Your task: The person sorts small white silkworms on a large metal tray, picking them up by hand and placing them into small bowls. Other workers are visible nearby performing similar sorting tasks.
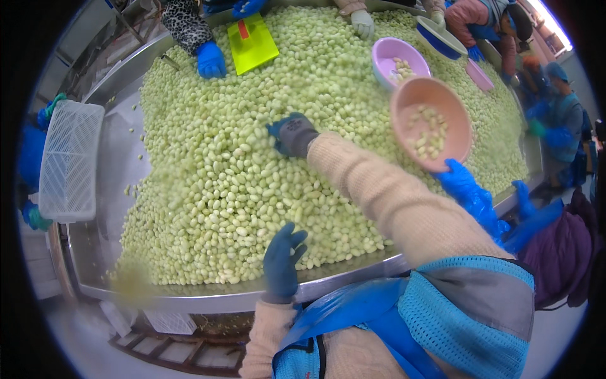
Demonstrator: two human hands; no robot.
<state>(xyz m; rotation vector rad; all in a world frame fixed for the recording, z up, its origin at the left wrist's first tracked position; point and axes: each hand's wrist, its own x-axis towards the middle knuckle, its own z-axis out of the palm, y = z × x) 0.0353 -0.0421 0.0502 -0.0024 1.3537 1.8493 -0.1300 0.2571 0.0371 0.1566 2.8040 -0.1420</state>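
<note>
A thick layer of pale green oval produce, fruits or beans, covers a large metal table. My right hand, in a grey and teal coated glove, reaches across the layer. Its fingertips touch the produce, and whether they grip a piece is hidden. Lower down, my left hand in a dark blue glove hovers by the table's near rim. Its thumb stands apart from its fingers, with nothing visible between them. The peach-coloured basin, right of my right forearm, contains some paler pieces.
Another person's blue glove touches the peach basin. Beyond are a lilac basin, a cream-rimmed basin and a yellow-green scoop or board. Co-workers' gloved hands line the far side. A white perforated crate is at left.
</note>
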